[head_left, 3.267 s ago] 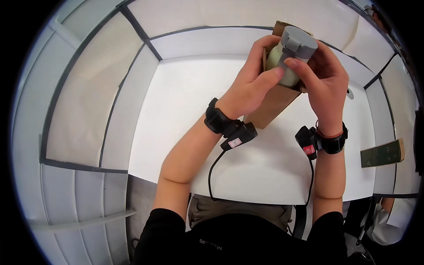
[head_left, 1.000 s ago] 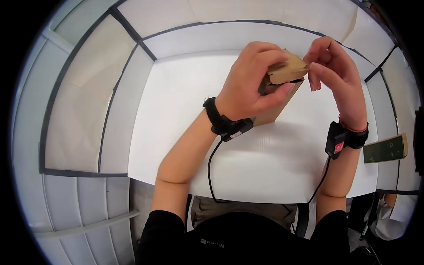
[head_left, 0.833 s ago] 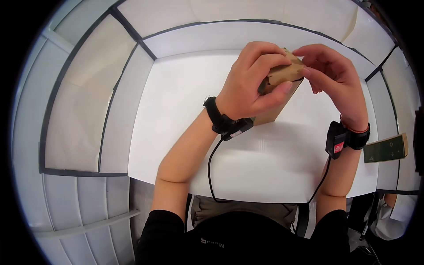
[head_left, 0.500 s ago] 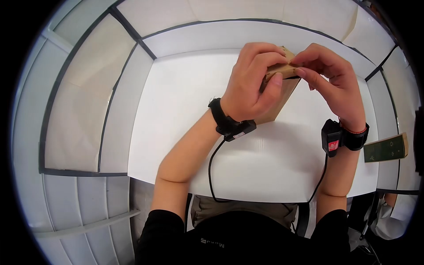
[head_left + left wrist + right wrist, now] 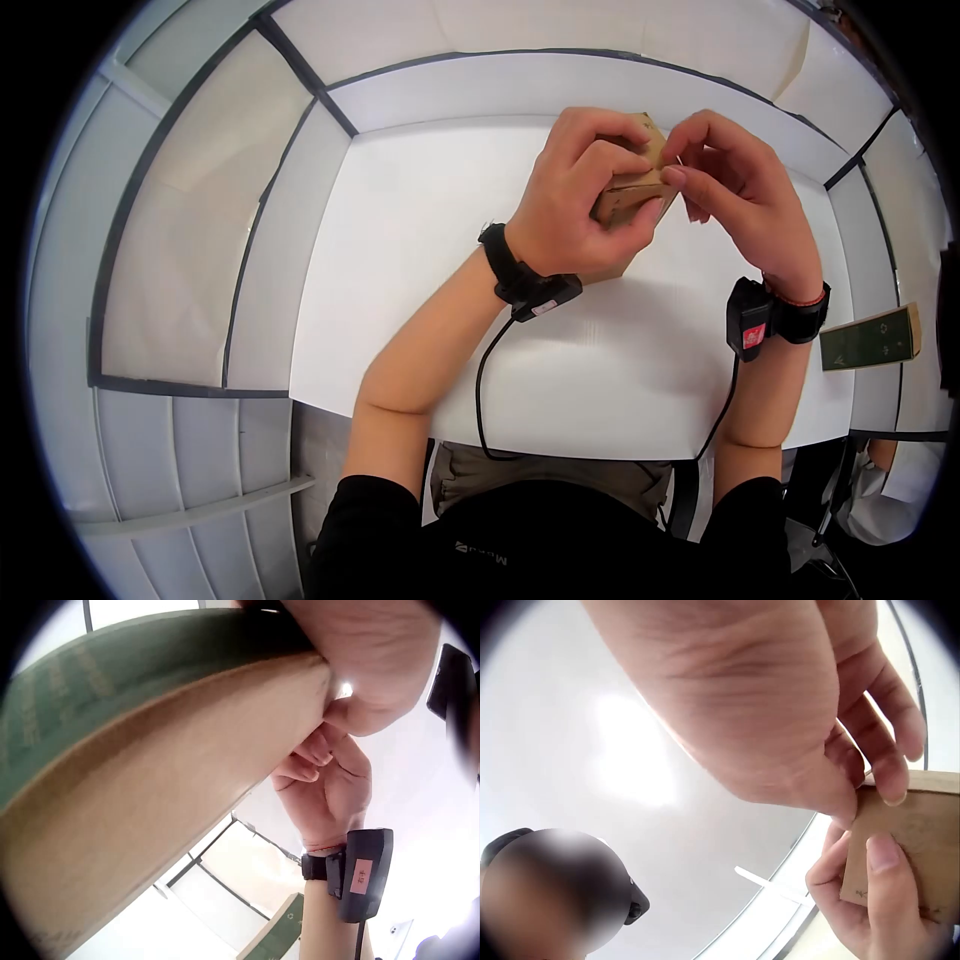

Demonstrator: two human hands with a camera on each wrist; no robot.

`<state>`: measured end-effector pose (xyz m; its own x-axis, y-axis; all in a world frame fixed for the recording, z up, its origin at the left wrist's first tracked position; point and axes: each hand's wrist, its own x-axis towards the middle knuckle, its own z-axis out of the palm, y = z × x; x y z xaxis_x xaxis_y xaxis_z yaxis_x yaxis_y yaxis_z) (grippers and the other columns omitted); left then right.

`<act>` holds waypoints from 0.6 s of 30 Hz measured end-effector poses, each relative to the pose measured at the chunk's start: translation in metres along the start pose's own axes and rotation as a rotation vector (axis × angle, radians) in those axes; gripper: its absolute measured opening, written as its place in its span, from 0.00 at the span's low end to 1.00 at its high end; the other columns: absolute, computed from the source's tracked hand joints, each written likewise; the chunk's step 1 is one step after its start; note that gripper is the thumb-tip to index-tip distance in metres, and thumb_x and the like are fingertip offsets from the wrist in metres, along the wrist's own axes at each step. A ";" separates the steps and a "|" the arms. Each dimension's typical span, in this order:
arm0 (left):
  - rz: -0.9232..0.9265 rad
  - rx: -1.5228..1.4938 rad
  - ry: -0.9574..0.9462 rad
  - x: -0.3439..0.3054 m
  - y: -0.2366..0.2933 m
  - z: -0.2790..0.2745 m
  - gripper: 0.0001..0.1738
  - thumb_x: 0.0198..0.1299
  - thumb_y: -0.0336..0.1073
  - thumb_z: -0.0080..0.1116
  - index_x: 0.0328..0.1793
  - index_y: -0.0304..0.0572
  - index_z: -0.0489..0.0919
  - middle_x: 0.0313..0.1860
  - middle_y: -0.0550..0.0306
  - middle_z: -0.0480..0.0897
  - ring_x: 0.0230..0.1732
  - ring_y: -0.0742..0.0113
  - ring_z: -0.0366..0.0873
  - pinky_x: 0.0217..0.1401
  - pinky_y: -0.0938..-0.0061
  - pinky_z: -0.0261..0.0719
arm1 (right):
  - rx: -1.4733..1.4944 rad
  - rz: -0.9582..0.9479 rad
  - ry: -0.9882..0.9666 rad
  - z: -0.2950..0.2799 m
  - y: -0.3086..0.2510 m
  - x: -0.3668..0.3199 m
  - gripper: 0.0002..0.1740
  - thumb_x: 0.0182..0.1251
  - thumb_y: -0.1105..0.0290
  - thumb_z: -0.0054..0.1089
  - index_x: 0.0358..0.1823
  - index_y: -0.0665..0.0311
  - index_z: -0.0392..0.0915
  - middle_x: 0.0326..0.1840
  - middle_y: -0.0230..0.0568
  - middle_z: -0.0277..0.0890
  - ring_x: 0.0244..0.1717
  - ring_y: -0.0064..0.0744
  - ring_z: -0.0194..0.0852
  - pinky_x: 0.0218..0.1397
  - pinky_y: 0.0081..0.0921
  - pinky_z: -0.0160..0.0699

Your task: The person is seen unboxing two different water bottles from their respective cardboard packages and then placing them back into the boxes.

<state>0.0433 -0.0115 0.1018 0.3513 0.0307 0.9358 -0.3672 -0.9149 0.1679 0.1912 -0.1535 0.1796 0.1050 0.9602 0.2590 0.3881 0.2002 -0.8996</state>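
A tall cardboard box (image 5: 617,208), plain brown on some faces, is tilted over the far part of the white table. Its green printed side (image 5: 112,682) shows in the left wrist view. My left hand (image 5: 575,195) grips the box near its top, fingers over the lid and thumb on the near face. At the right corner of that top end, my right hand (image 5: 735,185) pinches the edge of the lid flap (image 5: 930,780) between thumb and forefinger. The lid lies nearly flat over the opening, hiding the inside.
A second box (image 5: 868,340), dark green with a brown end, stands at the right side of the white table (image 5: 400,250). White panels with dark edging (image 5: 285,60) enclose the left, back and right. Cables (image 5: 480,390) run from both wrist cameras.
Earlier a pale green bottle with a grey cap stuck out of the box; now it is out of sight under the folded lid. My right hand has come in from the right onto the flap edge.
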 end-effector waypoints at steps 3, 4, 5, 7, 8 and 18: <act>0.007 -0.045 0.015 -0.001 -0.001 0.002 0.24 0.48 0.30 0.73 0.52 0.42 0.76 0.58 0.48 0.75 0.56 0.54 0.76 0.53 0.64 0.81 | 0.067 0.033 0.029 0.004 -0.006 -0.001 0.05 0.70 0.73 0.63 0.42 0.66 0.78 0.31 0.27 0.73 0.27 0.16 0.70 0.32 0.16 0.69; 0.010 -0.022 0.006 -0.001 0.000 0.002 0.24 0.48 0.30 0.73 0.52 0.42 0.76 0.58 0.48 0.74 0.57 0.54 0.76 0.54 0.63 0.81 | 0.063 0.044 0.015 0.004 -0.006 -0.001 0.05 0.70 0.73 0.62 0.43 0.66 0.78 0.31 0.27 0.73 0.27 0.16 0.70 0.31 0.17 0.69; 0.013 0.000 -0.003 -0.001 0.002 0.002 0.24 0.48 0.31 0.73 0.53 0.42 0.76 0.59 0.48 0.74 0.57 0.53 0.75 0.54 0.63 0.81 | 0.059 0.056 0.001 0.002 -0.003 0.001 0.05 0.69 0.74 0.62 0.43 0.66 0.78 0.31 0.27 0.73 0.26 0.16 0.70 0.31 0.17 0.69; 0.001 0.019 0.000 -0.001 0.004 0.002 0.26 0.49 0.33 0.72 0.55 0.42 0.76 0.61 0.47 0.72 0.58 0.52 0.74 0.56 0.62 0.80 | 0.077 0.074 -0.017 0.000 -0.001 0.001 0.05 0.69 0.74 0.61 0.44 0.66 0.77 0.30 0.27 0.72 0.26 0.17 0.71 0.31 0.17 0.69; -0.014 0.015 0.011 -0.003 0.003 0.003 0.27 0.49 0.33 0.72 0.56 0.42 0.77 0.62 0.46 0.71 0.58 0.52 0.74 0.56 0.61 0.79 | 0.101 0.080 -0.021 0.000 -0.001 0.001 0.05 0.69 0.74 0.61 0.44 0.66 0.77 0.30 0.27 0.72 0.26 0.17 0.71 0.31 0.17 0.69; -0.246 -0.055 -0.017 0.009 0.008 0.000 0.23 0.49 0.36 0.75 0.54 0.46 0.87 0.69 0.45 0.72 0.63 0.50 0.77 0.65 0.60 0.77 | 0.183 0.104 0.067 0.009 0.003 0.005 0.12 0.73 0.73 0.54 0.54 0.65 0.76 0.26 0.26 0.70 0.26 0.19 0.73 0.32 0.18 0.73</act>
<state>0.0432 -0.0180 0.1115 0.4500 0.2430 0.8593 -0.3146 -0.8574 0.4072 0.1845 -0.1466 0.1753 0.1984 0.9637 0.1789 0.2003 0.1388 -0.9699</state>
